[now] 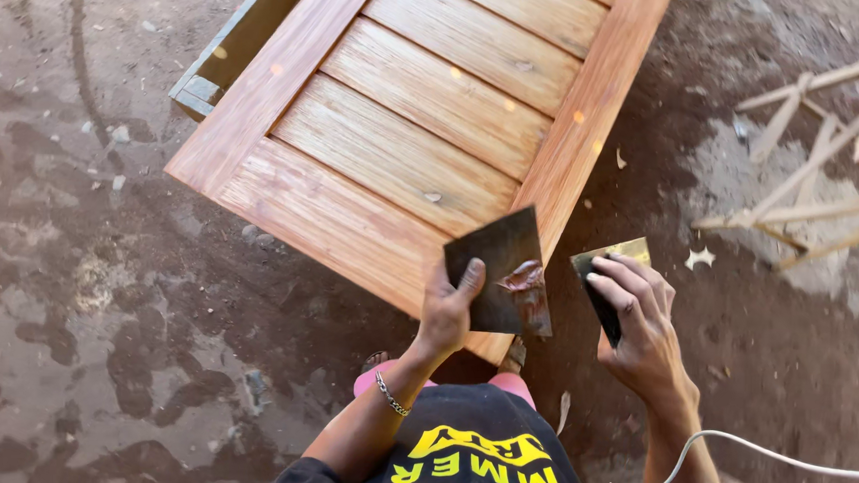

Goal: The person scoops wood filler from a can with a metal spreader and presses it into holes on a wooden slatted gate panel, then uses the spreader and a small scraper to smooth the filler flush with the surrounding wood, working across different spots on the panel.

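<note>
Slatted wooden panel (424, 127): warm orange-brown, fine straight grain, paler streaks across the slats, small bright light spots along the frame.

Dark square sheet (500, 273) in the left hand (446, 309): charcoal grey-black, with a reddish-brown glossy smear near its right edge.

Smaller folded sheet (607, 276) in the right hand (641, 325): black face, yellow-tan backing showing at the top.

Dirt floor (113, 307): dark brown, mottled with pale grey patches.

Thin wooden sticks (804, 159): pale beige.

Wrist chain (387, 395): silver.

Shirt (479, 457): black with yellow lettering.

Cord (774, 455): white.

Cloth at the knees (372, 378): pink.
</note>
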{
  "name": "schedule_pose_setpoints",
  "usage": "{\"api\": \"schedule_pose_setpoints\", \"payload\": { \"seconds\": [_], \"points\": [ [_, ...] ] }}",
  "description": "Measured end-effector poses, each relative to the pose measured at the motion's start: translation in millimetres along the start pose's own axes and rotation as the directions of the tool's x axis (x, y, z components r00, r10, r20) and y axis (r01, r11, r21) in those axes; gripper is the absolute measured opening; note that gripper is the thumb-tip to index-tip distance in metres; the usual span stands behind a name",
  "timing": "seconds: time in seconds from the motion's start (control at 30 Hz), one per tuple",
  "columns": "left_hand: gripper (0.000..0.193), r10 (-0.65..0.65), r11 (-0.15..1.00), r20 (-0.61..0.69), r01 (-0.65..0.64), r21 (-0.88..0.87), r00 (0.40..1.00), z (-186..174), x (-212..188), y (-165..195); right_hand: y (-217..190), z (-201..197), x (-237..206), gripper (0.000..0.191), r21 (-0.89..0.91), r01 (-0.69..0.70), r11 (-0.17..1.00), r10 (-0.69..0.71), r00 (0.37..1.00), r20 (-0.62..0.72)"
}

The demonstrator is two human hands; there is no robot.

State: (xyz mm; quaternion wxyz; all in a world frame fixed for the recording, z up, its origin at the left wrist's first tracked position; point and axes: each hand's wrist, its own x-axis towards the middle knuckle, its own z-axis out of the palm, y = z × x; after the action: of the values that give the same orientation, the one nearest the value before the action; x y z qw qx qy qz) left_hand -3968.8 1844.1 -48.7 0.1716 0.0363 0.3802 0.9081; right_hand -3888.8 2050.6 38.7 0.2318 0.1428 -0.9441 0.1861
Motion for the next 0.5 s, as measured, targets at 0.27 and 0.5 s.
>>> {"api": "schedule_pose_setpoints", "payload": {
  "seconds": [0.27, 0.5],
  "points": [
    [0.029, 0.487, 0.755, 0.087, -0.47, 0.458, 0.869, 110.1, 59.3, -106.3, 118.6, -41.1, 21.6, 0.063, 0.103, 0.318, 0.943, -0.333, 0.915, 0.229],
    [0.023, 0.553, 0.693, -0.061, -0.418, 0.587, 0.831, 157.4, 82.6, -154.7, 203.6, -82.9, 3.2, 0.059, 0.138, 0.348, 0.927, -0.374, 0.858, 0.351]
  ]
}}
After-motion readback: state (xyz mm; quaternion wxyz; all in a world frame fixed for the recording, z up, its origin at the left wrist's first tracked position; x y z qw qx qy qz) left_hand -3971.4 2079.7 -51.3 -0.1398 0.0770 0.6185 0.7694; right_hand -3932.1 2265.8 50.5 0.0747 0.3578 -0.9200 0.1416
